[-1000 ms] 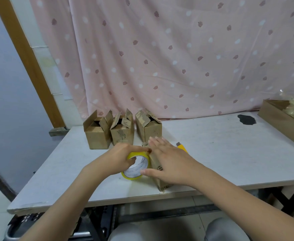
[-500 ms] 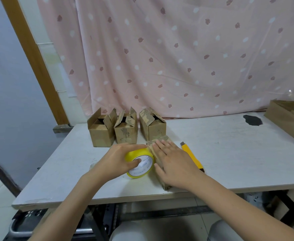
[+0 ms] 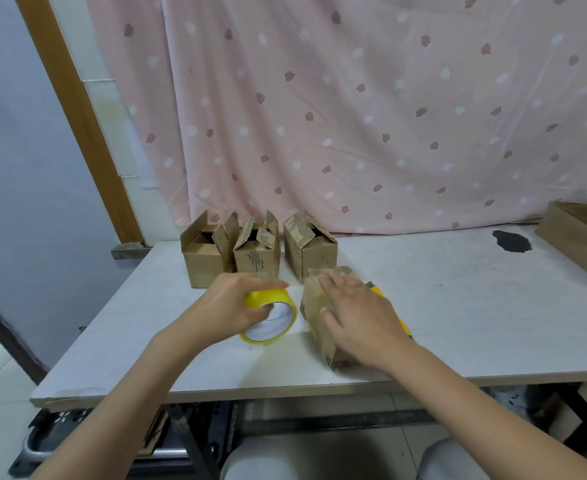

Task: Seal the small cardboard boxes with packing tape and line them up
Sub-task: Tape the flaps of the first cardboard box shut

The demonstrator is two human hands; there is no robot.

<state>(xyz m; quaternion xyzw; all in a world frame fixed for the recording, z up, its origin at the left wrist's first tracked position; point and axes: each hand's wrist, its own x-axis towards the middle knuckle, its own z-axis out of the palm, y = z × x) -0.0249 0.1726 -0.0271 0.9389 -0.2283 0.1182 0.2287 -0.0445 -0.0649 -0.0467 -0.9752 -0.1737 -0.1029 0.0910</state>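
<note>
A small cardboard box (image 3: 314, 315) with its flaps closed lies near the front of the white table (image 3: 458, 306). My right hand (image 3: 361, 315) lies flat on its top with straight fingers. My left hand (image 3: 231, 306) grips a yellow roll of packing tape (image 3: 271, 315) just left of the box, thumb inside the core. A narrow gap of table shows between roll and box. Three small boxes with their flaps up stand in a row behind: left (image 3: 203, 256), middle (image 3: 257, 256) and right (image 3: 311, 252).
A yellow utility knife (image 3: 401, 323) lies on the table right of the flat box, mostly hidden by my right hand. A larger open carton (image 3: 576, 237) stands at the far right edge. A black stain (image 3: 512, 240) marks the tabletop. A pink curtain hangs behind.
My left hand has drawn the tape roll to the left, away from the box. My right hand has stayed flat on the box top.
</note>
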